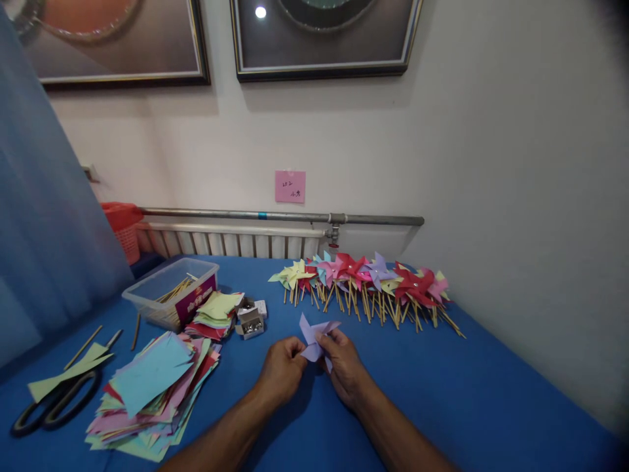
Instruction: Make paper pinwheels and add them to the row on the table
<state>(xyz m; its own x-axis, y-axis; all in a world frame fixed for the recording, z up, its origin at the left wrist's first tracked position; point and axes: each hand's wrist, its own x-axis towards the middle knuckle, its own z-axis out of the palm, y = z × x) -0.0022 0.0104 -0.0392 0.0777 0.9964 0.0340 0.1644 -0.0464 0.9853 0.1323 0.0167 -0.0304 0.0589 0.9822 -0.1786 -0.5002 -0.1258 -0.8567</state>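
Both hands meet over the middle of the blue table on a small lilac paper pinwheel. My left hand is closed, pinching the paper's left side. My right hand is closed on its right side, fingers curled round the folded flaps. The pinwheel's points stick up above my fingers. No stick shows on it.
A row of finished pinwheels on wooden sticks lies at the back. A heap of coloured paper squares and black scissors lie at the left. Behind them are a clear tub of sticks, more paper and a small box of pins.
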